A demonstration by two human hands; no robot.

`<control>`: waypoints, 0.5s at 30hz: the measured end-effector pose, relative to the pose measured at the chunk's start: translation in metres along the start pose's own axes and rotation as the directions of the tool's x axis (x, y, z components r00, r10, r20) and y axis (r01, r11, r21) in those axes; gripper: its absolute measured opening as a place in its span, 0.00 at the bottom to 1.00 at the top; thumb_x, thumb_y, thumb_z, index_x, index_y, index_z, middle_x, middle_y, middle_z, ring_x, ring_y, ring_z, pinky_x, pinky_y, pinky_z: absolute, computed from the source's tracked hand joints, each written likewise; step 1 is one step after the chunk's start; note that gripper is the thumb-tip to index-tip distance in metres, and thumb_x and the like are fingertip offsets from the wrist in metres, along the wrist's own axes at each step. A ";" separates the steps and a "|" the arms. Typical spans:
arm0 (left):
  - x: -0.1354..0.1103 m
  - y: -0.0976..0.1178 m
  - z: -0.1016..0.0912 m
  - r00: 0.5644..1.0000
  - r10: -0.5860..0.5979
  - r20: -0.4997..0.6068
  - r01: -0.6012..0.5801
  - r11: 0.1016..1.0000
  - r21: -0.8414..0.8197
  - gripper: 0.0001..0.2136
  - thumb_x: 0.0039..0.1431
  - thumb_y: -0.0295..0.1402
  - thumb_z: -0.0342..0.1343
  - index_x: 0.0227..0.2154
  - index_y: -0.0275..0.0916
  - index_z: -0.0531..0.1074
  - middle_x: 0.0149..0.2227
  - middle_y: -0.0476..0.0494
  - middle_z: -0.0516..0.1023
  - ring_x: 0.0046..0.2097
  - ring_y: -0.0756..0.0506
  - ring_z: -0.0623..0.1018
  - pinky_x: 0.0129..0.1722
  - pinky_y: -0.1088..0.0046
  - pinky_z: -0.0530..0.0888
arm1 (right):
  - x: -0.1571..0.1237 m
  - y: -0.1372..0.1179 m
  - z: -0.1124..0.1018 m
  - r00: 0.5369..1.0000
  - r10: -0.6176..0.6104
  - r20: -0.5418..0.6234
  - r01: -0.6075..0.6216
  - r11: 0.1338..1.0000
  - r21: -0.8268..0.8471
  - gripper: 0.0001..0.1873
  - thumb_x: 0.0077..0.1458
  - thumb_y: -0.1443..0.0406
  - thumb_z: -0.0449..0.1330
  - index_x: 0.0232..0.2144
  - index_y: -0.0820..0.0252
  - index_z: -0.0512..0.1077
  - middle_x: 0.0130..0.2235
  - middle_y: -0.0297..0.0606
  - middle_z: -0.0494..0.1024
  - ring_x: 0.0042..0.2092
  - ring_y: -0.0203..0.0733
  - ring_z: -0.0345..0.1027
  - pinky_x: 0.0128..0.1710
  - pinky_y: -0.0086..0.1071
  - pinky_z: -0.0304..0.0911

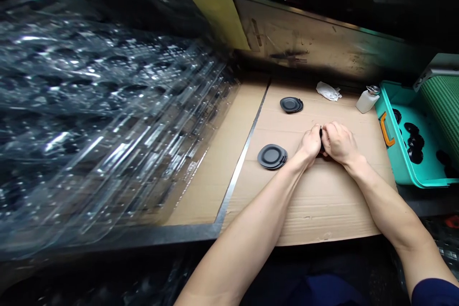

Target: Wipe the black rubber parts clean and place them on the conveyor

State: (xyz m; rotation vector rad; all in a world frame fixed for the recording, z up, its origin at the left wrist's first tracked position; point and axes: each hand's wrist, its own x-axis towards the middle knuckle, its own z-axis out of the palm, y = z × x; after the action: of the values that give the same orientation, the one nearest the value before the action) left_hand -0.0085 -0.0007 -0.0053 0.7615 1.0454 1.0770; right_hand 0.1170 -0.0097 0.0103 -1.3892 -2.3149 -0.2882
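My left hand (310,144) and my right hand (339,141) meet over the cardboard sheet, fingers closed round a small black part (322,137). Most of that part is hidden by the fingers, though its dark edge shows between the two hands. Left of my left wrist lies a round black disc part (272,156), apparently stacked on another, with a tab at its right edge. Farther back rests a similar black disc part (291,104), also with a tab on its right side.
Stacked clear plastic trays (118,119) fill the left side. On the right stands a turquoise bin (401,167) with an orange handle, holding several black parts (415,142). A white bottle (367,99) and crumpled white tissue (328,91) sit at the back of the cardboard (322,210).
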 end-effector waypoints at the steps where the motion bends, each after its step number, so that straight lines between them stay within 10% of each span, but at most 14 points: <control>1: 0.000 0.000 0.000 1.000 0.001 0.008 -0.001 1.000 0.013 0.19 0.72 0.41 0.44 0.26 0.40 0.70 0.16 0.48 0.70 0.16 0.47 0.71 0.16 0.74 0.68 | 0.000 0.000 0.000 1.000 -0.003 -0.002 0.003 1.000 0.001 0.13 0.71 0.65 0.47 0.39 0.57 0.71 0.39 0.45 0.77 0.41 0.48 0.68 0.45 0.38 0.64; 15: 0.000 -0.001 0.000 0.999 0.031 -0.022 -0.029 0.998 0.061 0.20 0.71 0.41 0.47 0.25 0.40 0.71 0.16 0.47 0.71 0.17 0.46 0.72 0.18 0.74 0.67 | -0.002 0.002 0.001 1.000 0.000 -0.025 0.000 1.000 0.005 0.12 0.71 0.65 0.48 0.38 0.56 0.71 0.38 0.43 0.77 0.39 0.46 0.70 0.42 0.36 0.64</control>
State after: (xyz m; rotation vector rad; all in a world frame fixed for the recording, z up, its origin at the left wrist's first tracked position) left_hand -0.0076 -0.0013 -0.0064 0.8175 1.0932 1.0856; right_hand 0.1192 -0.0097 0.0081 -1.3756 -2.2946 -0.2982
